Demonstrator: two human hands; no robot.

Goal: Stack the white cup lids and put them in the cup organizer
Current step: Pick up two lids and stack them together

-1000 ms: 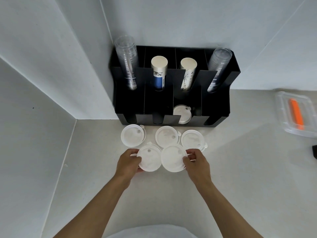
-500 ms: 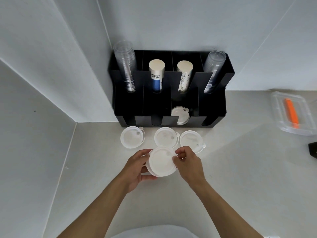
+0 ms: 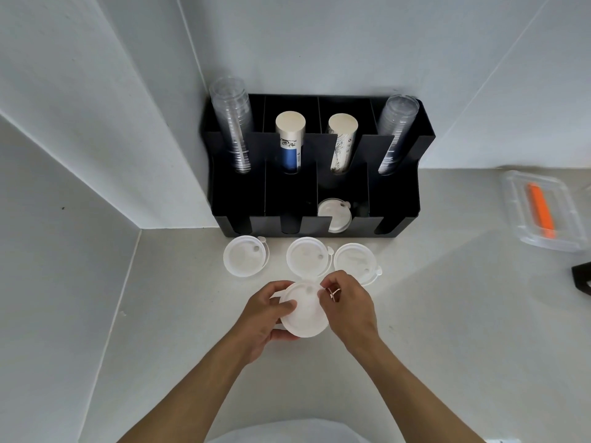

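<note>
- Lids, held: one stack of lids [image 3: 305,314], white, between my two hands just above the tabletop [image 3: 447,314]; I cannot count how many are in it.
- My left hand [image 3: 265,318]: fingers curled under and around the stack's left edge, thumb pressed on its top.
- My right hand [image 3: 350,306]: fingers closed at the stack's upper right rim, pinching there.
- Lids, loose: three, lying flat in a row on the tabletop between my hands and the organizer: left lid [image 3: 245,255], middle lid [image 3: 308,257], right lid [image 3: 356,260]. The middle and right ones sit just beside each other; the left one lies apart.
- Lids, stored: one lid [image 3: 334,215], leaning in the third front slot from the left.
- Organizer [image 3: 287,199]: one, black, set in the wall corner, four slots front and four behind.
- Clear cup stacks: two, far left [image 3: 233,132] and far right [image 3: 395,132] rear slots.
- Paper cup stacks: two, blue-printed stack [image 3: 290,139] and black-printed stack [image 3: 342,140], in the middle rear slots.
- Clear box [image 3: 543,209]: one, at the right, holding an orange item.
</note>
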